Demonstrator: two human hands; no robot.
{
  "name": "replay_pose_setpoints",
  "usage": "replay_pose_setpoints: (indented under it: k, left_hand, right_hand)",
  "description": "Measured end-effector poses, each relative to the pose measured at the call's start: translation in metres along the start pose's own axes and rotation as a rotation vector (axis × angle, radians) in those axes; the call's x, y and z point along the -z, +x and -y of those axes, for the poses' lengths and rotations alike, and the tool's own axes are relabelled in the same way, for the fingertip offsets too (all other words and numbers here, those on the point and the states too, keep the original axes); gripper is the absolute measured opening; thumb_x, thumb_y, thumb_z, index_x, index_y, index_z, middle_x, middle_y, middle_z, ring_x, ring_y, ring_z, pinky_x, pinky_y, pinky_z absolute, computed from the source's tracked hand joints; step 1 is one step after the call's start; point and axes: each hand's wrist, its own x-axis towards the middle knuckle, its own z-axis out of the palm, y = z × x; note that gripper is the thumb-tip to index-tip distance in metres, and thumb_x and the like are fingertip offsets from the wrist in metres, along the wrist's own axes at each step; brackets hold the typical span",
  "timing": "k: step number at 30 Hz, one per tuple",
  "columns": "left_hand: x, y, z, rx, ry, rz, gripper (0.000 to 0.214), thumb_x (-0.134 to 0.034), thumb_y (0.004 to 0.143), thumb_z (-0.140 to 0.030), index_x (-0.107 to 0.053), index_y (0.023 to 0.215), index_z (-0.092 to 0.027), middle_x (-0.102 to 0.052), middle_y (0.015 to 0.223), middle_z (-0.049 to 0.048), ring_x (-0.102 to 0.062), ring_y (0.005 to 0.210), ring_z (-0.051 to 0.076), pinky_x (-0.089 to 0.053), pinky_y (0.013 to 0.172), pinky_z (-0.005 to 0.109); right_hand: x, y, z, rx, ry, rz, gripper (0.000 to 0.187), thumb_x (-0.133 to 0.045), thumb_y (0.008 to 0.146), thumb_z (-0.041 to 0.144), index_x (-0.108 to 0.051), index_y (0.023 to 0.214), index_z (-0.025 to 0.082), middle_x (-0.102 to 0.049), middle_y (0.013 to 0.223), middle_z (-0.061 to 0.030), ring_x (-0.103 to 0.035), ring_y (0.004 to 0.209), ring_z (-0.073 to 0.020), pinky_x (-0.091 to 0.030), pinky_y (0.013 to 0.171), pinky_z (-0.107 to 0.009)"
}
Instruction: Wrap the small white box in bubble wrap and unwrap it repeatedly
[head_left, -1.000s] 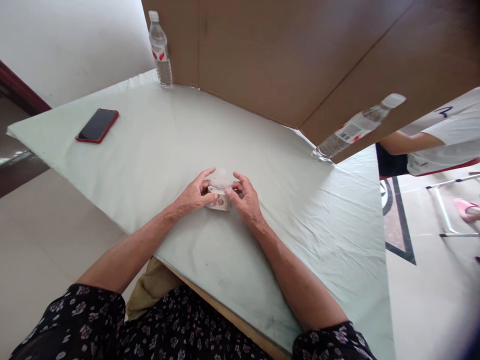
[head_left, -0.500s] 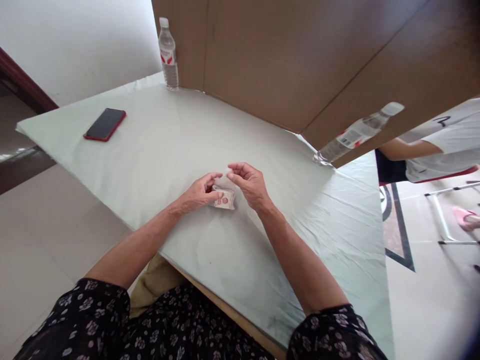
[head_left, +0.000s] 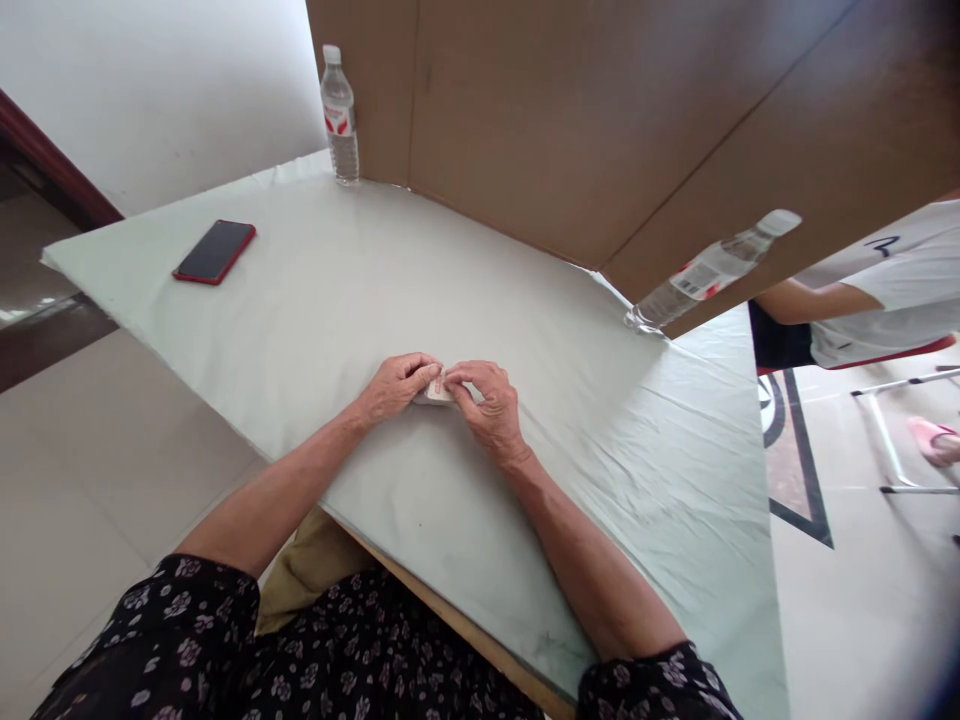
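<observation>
A small whitish packet (head_left: 436, 394) with reddish print lies between my two hands, low over the cloth-covered table (head_left: 360, 280). My left hand (head_left: 397, 386) is closed on its left side, the thumb laid along the upper face. From the right, my right hand (head_left: 487, 402) pinches at the packet's upper right edge with bent fingers and thumb. Much of the packet is hidden behind the fingers, so its exact kind cannot be made out.
A dark phone (head_left: 215, 251) in a red case lies at the table's left. One water bottle (head_left: 341, 120) stands at the back; another (head_left: 709, 272) is at the right, by the tall brown cardboard panel (head_left: 517, 120). Beyond the panel a person's white sleeve (head_left: 911, 255) shows.
My right hand has come down from above and beside the packet to pinch its edge. My left hand has closed further around it, and the packet's printed face is now more covered.
</observation>
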Motion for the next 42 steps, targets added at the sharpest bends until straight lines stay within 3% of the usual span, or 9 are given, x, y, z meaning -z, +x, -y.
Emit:
replay_pose_setpoints:
  k: [7, 11, 15, 17, 19, 25, 35, 39, 42]
  left_hand:
    - [-0.002, 0.001, 0.006, -0.058, 0.111, -0.068, 0.041, -0.049, 0.092, -0.049, -0.074, 0.093, -0.017, -0.068, 0.078, 0.0025, -0.058, 0.076, 0.018, -0.046, 0.072, 0.028]
    - [-0.002, 0.002, 0.010, -0.069, 0.147, -0.140, 0.036, -0.051, 0.091, -0.044, -0.075, 0.093, -0.018, -0.073, 0.088, 0.0056, -0.063, 0.086, 0.021, -0.048, 0.082, 0.031]
    - [-0.002, 0.002, 0.007, -0.029, 0.113, -0.130, 0.038, -0.052, 0.090, -0.046, -0.075, 0.096, -0.017, -0.073, 0.091, 0.0056, -0.062, 0.081, 0.019, -0.048, 0.077, 0.029]
    - [-0.002, 0.002, 0.005, -0.009, 0.109, -0.117, 0.039, -0.052, 0.089, -0.046, -0.075, 0.096, -0.016, -0.073, 0.088, 0.0050, -0.061, 0.078, 0.018, -0.047, 0.072, 0.028]
    - [-0.001, 0.002, 0.004, 0.002, 0.105, -0.106, 0.040, -0.052, 0.088, -0.047, -0.075, 0.095, -0.015, -0.072, 0.085, 0.0045, -0.059, 0.075, 0.017, -0.046, 0.069, 0.027]
    - [-0.002, 0.003, 0.004, 0.001, 0.061, -0.094, 0.038, -0.055, 0.088, -0.048, -0.074, 0.092, -0.015, -0.071, 0.081, 0.0033, -0.059, 0.073, 0.017, -0.046, 0.068, 0.027]
    - [0.001, -0.003, 0.002, 0.013, -0.039, -0.224, 0.037, -0.056, 0.090, -0.047, -0.071, 0.103, -0.016, -0.074, 0.104, 0.0072, -0.064, 0.096, 0.021, -0.049, 0.089, 0.032]
    - [0.003, -0.004, 0.002, 0.046, -0.004, -0.187, 0.044, -0.059, 0.085, -0.041, -0.068, 0.118, -0.014, -0.070, 0.119, 0.0109, -0.064, 0.098, 0.023, -0.050, 0.094, 0.037]
    - [0.003, -0.004, 0.003, -0.006, -0.024, -0.110, 0.057, -0.061, 0.079, -0.037, -0.061, 0.132, -0.014, -0.063, 0.137, 0.0150, -0.060, 0.120, 0.030, -0.046, 0.106, 0.044]
  right_hand:
    - [0.012, -0.016, 0.001, 0.152, -0.112, 0.184, 0.014, -0.059, 0.093, 0.027, -0.074, 0.094, 0.028, -0.079, 0.111, -0.0054, -0.065, 0.117, -0.0292, -0.038, 0.105, -0.052]
    - [0.024, -0.022, -0.003, 0.098, -0.062, 0.047, 0.019, -0.062, 0.093, 0.031, -0.071, 0.109, 0.028, -0.076, 0.116, -0.0078, -0.063, 0.120, -0.0298, -0.040, 0.107, -0.053]
    - [0.025, -0.003, -0.024, -0.079, 0.129, 0.165, 0.077, -0.076, 0.080, 0.055, -0.049, 0.146, 0.026, -0.047, 0.157, -0.0152, -0.043, 0.145, -0.0348, -0.039, 0.114, -0.056]
    - [0.021, 0.010, -0.036, -0.153, 0.240, 0.323, 0.105, -0.083, 0.068, 0.064, -0.038, 0.155, 0.025, -0.036, 0.164, -0.0180, -0.038, 0.149, -0.0371, -0.037, 0.117, -0.057]
    - [0.016, 0.018, -0.043, -0.190, 0.325, 0.424, 0.114, -0.085, 0.063, 0.065, -0.035, 0.157, 0.024, -0.038, 0.162, -0.0186, -0.042, 0.147, -0.0365, -0.036, 0.118, -0.055]
    - [0.005, 0.011, -0.040, -0.181, 0.360, 0.369, 0.079, -0.081, 0.073, 0.054, -0.055, 0.141, 0.026, -0.069, 0.124, -0.0095, -0.066, 0.111, -0.0260, -0.050, 0.102, -0.044]
    - [0.010, 0.002, -0.040, -0.196, 0.281, 0.220, 0.069, -0.080, 0.075, 0.048, -0.058, 0.137, 0.027, -0.069, 0.126, -0.0094, -0.065, 0.115, -0.0271, -0.049, 0.105, -0.044]
    - [0.010, 0.003, -0.044, -0.238, 0.318, 0.226, 0.068, -0.081, 0.073, 0.050, -0.061, 0.133, 0.025, -0.071, 0.124, -0.0094, -0.067, 0.111, -0.0260, -0.051, 0.102, -0.043]
    - [0.009, 0.003, -0.045, -0.247, 0.336, 0.219, 0.068, -0.083, 0.071, 0.051, -0.063, 0.130, 0.025, -0.071, 0.124, -0.0091, -0.067, 0.111, -0.0259, -0.051, 0.102, -0.043]
